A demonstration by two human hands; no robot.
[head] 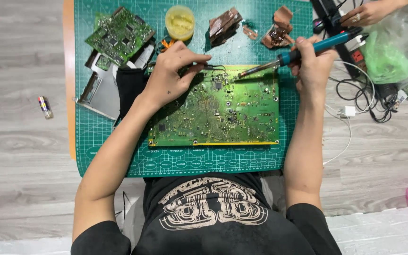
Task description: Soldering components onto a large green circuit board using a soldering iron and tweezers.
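A large green circuit board (pixel 223 111) lies on a green cutting mat (pixel 119 146). My right hand (pixel 313 63) grips a soldering iron (pixel 303 52) with a blue handle; its metal tip rests on the board's top edge. My left hand (pixel 171 75) pinches a pair of thin dark tweezers (pixel 211 67) near the board's top left, pointing toward the iron's tip.
A smaller circuit board (pixel 119 34) and a metal casing (pixel 101 89) lie at the mat's top left. A yellow tub (pixel 180 21) and brown scraps (pixel 224 26) sit at the top. Another person's hand (pixel 367 12), cables (pixel 360 94) and a plastic bag (pixel 397 47) are at right. A lighter (pixel 45 106) lies left.
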